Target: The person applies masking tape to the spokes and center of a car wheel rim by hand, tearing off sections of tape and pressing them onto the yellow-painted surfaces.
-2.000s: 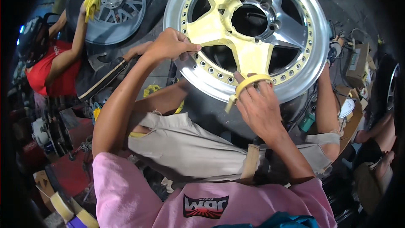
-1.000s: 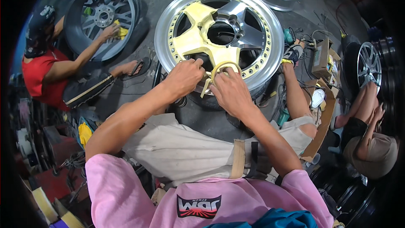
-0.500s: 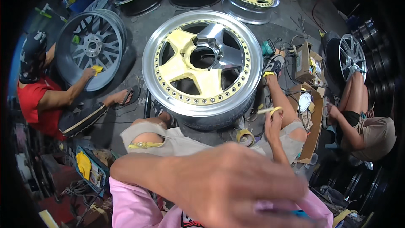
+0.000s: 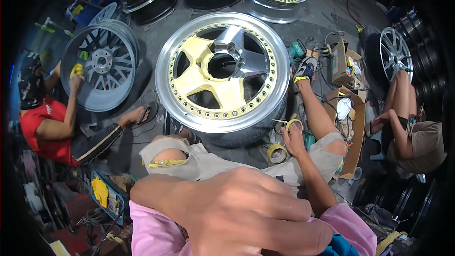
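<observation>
My right hand [image 4: 295, 138] is closed around a narrow roll of yellow masking tape [image 4: 296, 125], with a short loose strip sticking out to its left. My left hand [image 4: 251, 213] is close to the camera, crossing in front of my chest. Its fingers are curled and their tips hidden, so what they hold, if anything, does not show. A large alloy wheel [image 4: 163, 95] lies face up before my knees. Yellow masking tape [image 4: 222, 96] covers several spokes and the bolt ring; the spokes at upper right [image 4: 253, 61] are bare polished metal.
A wider tape roll [image 4: 277, 153] lies by my right leg. Beyond that leg are a cardboard box [image 4: 353, 156] and a green power tool [image 4: 297, 50]. At left, a co-worker in red [image 4: 57, 123] holds a yellow cloth [image 4: 77, 70] at a grey wheel [image 4: 102, 99]. Another person sits at right.
My right hand has moved slightly left and up with the tape roll. My left hand has shifted a little left, its fingers now clearer. The co-worker's hand with the cloth has risen leftward.
</observation>
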### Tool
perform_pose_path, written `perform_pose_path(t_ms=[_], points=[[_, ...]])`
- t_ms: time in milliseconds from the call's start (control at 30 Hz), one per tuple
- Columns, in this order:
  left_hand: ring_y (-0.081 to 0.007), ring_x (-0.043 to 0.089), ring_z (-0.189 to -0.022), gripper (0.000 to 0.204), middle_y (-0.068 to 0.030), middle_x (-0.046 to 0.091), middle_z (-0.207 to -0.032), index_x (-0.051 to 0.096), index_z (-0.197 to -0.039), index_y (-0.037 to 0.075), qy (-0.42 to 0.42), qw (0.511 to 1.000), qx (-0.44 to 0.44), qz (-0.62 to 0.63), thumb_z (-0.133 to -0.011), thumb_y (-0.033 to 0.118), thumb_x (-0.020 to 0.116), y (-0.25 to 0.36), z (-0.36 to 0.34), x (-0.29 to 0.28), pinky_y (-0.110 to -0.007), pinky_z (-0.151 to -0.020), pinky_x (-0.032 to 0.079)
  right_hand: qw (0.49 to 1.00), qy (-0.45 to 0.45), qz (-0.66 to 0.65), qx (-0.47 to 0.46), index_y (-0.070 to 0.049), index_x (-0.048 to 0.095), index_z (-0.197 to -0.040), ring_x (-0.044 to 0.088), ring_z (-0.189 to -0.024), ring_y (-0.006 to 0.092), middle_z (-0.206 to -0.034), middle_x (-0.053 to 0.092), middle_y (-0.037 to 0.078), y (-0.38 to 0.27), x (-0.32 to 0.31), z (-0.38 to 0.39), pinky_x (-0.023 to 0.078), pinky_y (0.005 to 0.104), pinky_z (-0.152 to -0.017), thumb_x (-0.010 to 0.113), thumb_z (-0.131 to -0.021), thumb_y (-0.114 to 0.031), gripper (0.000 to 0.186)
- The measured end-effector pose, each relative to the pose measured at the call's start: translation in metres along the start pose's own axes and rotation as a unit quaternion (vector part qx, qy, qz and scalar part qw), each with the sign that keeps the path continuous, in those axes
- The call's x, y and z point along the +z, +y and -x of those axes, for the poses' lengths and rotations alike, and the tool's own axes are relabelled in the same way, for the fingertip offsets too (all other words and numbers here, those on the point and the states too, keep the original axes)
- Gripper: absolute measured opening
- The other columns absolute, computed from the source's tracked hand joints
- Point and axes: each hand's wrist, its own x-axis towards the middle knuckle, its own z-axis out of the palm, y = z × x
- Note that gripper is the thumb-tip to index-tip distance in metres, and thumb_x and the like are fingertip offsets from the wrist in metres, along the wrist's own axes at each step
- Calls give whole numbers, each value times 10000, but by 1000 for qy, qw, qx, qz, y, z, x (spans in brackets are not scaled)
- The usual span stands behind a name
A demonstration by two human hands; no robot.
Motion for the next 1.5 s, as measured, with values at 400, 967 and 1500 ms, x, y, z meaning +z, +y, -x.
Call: perform_pose_path(t_ms=[400, 967, 1500], points=[[-69, 579, -528, 231, -67, 753, -845, 862, -1011, 240, 170, 958, 158, -171, -785, 188, 860, -18, -31, 27, -229, -410, 414, 999, -43, 24, 16, 66, 626, -976, 589, -1010, 490, -1034, 594, 272, 19, 6, 1, 458, 533, -901, 621, -1012, -215, 283], [-179, 641, -746, 361, -96, 672, -976, 715, -1209, 112, -3, 985, 13, -174, -849, 141, 729, 0, -15, -18, -298, -602, 524, 997, -67, 49, 6, 65, 641, -965, 600, -1006, 490, -1026, 603, 280, 33, 14, 1, 471, 520, -893, 613, -1020, -249, 320], [-390, 668, -1124, 445, -226, 668, -1244, 650, -1226, -59, -303, 847, -357, -251, -1001, 325, 662, -69, 83, 10, -455, -968, 558, 993, -105, 56, 0, 57, 667, -928, 621, -956, 471, -941, 643, 282, 58, 23, 4, 472, 520, -873, 572, -1044, -301, 388]])
